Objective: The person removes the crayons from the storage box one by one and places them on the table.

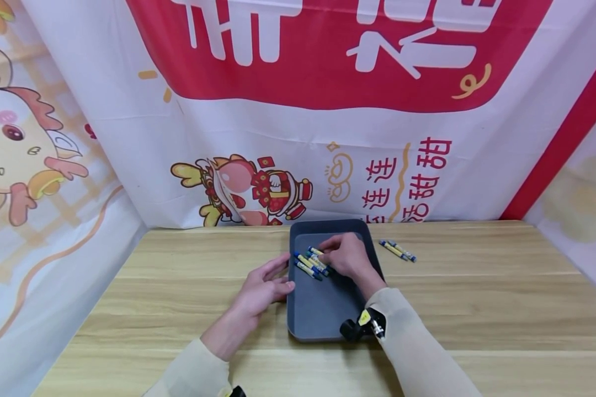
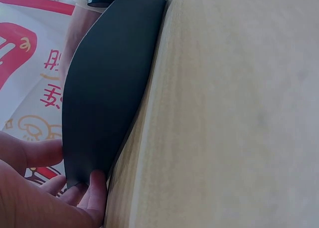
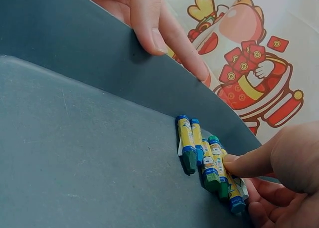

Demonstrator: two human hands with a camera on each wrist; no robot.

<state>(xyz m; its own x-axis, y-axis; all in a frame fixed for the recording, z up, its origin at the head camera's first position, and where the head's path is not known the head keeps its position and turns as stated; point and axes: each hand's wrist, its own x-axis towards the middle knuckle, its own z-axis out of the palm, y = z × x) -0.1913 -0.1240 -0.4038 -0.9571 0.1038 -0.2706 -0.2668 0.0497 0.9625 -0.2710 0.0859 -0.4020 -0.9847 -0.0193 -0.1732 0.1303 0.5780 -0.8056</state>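
Note:
A shallow dark grey tray [image 1: 318,320] stands on the table with several crayons [image 1: 306,269] in its far left part. They have yellow and blue wrappers, with green and blue tips showing in the right wrist view. My left hand [image 1: 258,289] holds the tray's left wall, thumb over the rim and fingers along the outside [image 2: 102,88]. Inside the tray, my right hand [image 1: 347,256] pinches at the crayon cluster. Its thumb [image 3: 249,160] lies on a crayon [image 3: 219,160] and its other fingers curl at the cluster's far side, partly hidden.
Two more crayons [image 1: 397,251] lie on the wooden table [image 1: 477,298] to the right of the tray. Behind the table hangs a printed white and red cloth [image 1: 258,127], close to the tray's far end. Another patterned cloth [image 1: 44,264] hangs on the left.

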